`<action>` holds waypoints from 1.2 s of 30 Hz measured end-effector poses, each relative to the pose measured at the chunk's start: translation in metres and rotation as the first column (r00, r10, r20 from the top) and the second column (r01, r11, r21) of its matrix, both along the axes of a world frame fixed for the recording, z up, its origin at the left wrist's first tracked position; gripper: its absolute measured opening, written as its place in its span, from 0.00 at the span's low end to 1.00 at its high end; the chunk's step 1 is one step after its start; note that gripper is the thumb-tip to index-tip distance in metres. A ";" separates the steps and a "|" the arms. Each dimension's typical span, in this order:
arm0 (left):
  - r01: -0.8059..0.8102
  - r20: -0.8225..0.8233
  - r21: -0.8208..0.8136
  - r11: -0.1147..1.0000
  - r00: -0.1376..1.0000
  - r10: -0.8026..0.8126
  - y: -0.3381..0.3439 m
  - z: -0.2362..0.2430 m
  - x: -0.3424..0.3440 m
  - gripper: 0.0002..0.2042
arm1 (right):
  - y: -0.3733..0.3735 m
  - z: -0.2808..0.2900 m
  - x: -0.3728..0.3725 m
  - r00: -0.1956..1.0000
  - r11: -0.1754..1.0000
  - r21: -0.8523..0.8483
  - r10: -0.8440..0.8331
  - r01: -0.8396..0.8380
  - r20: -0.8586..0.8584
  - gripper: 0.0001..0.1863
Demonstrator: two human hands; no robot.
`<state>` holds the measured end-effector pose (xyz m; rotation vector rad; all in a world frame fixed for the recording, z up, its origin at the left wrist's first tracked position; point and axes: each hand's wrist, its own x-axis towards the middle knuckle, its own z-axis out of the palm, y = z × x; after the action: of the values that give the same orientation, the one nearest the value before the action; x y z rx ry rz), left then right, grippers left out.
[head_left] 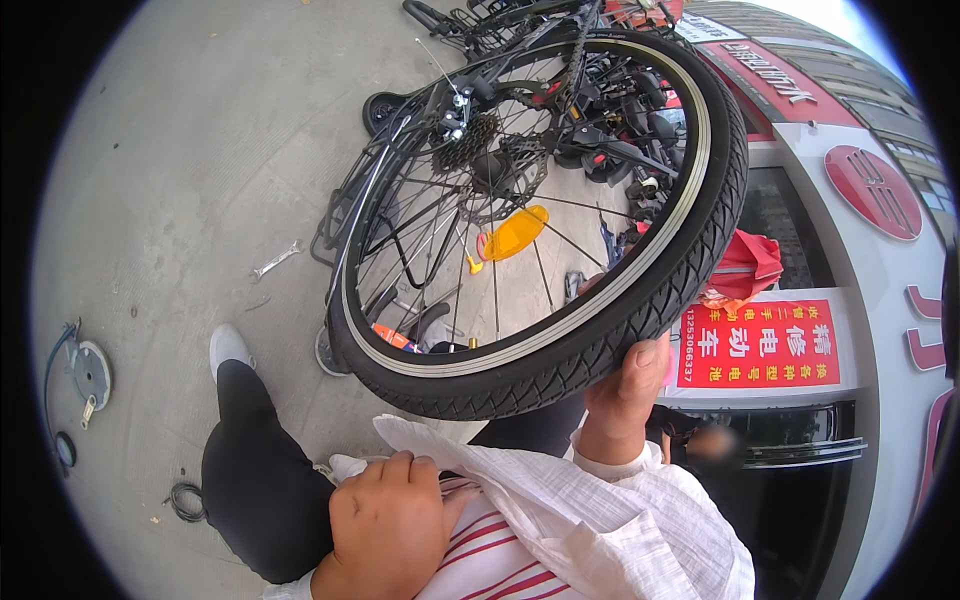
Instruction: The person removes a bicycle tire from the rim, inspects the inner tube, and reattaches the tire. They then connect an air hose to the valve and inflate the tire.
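Note:
A bicycle's rear wheel (500,388) with a black treaded tyre and silver-striped rim fills the upper centre, carrying a cassette (462,145) and brake disc (520,190). An orange reflector (515,232) sits among its spokes. My right hand (625,395) grips the tyre at its lower right, thumb on the tread. My left hand (390,515) is closed against my red-striped shirt, below and apart from the wheel; whatever is in its fingers is hidden. My white overshirt hangs open beside it.
A wrench (276,260), a round metal part with cable (92,375) and a black coil (187,500) lie on the pavement (170,200). Parked bicycles (460,25) crowd beyond the wheel. At right are a shopfront (870,280), red banner (755,375) and another person (715,445).

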<state>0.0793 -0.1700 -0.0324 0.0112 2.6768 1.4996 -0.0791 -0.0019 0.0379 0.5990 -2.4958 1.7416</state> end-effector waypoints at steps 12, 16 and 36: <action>-0.062 -0.128 0.021 0.998 0.990 0.064 -0.003 0.001 0.005 0.21 | -0.021 0.005 -0.001 0.993 0.999 -0.029 0.012 -0.015 -0.115 0.40; -0.114 -0.176 0.163 0.980 0.974 0.142 -0.020 0.003 0.013 0.19 | 0.002 -0.003 0.010 0.999 0.999 0.002 0.038 -0.038 -0.008 0.37; -0.832 0.311 -0.516 0.202 0.038 0.950 -0.279 -0.418 0.157 0.29 | -0.012 -0.026 0.009 0.980 0.933 0.306 0.200 -0.191 0.000 0.60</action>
<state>0.2358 -0.4492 -0.4504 -2.1972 2.0955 0.9133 -0.0698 -0.0138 0.0117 0.9158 -2.7906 1.3886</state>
